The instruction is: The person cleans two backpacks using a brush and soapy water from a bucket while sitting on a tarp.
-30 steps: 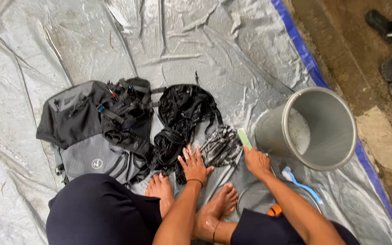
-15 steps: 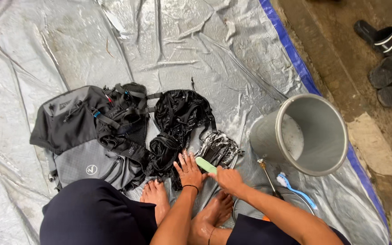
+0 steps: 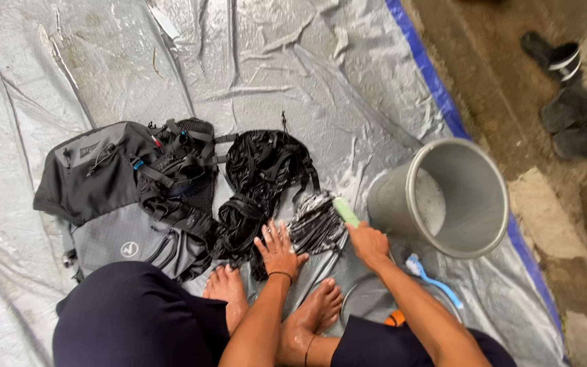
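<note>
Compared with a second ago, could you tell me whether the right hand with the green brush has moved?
Yes. The right hand with the green brush has moved away from the grey bucket, leftward onto the soapy black strap beside the left hand.

A backpack (image 3: 120, 194) lies left of the left hand (image 3: 278, 246); straps (image 3: 317, 221) sit between both hands (on the tarp (image 3: 253, 75)); a bucket (image 3: 453, 197) stands right of the right hand (image 3: 367, 243).

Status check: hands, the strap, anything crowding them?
Left hand flat on soapy black strap. Right hand gripping green brush. Grey bucket close right.
</note>
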